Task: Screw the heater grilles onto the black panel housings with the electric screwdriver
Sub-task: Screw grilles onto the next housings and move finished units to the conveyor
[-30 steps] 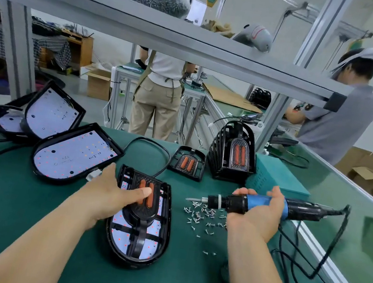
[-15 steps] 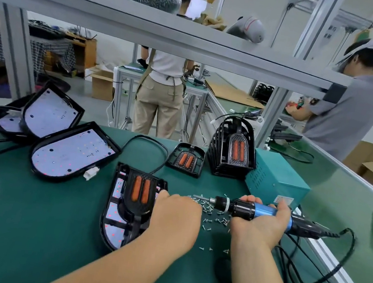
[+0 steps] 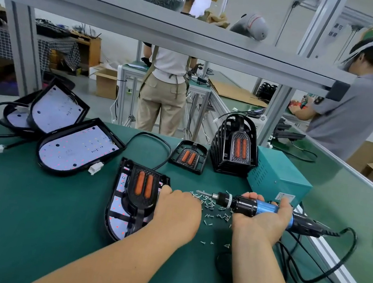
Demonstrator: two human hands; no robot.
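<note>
Toward the near edge of the tabletop [image 3: 22, 226], about midway along it, lies a black housing [image 3: 118, 218] with a grille [image 3: 143, 189] seated on its far end, orange bars up. The left grip [image 3: 177, 210] rests against the grille's right side, next to the loose screws [image 3: 215, 210] scattered just beside it. Its fingers are hidden behind the back of the hand, so I cannot tell whether it has pinched a screw. Right of the screws, the right grip [image 3: 263, 218] lies palm up, fingers curled round the blue-banded screwdriver [image 3: 251, 205]. The bit points left over the pile, level and off the work.

The step in hand looks like fetching a screw; I see no driving begun on this grille. The next move probably calls for setting a screw in one of the grille's holes, tipping the bit down onto it, and steadying the housing against sliding.

Farther off, more housings [image 3: 78, 147] lie toward the far left corner. A spare grille [image 3: 189, 156] and a stack of grilles [image 3: 235, 148] sit by the far edge, with a teal box [image 3: 279, 177] to their right.
</note>
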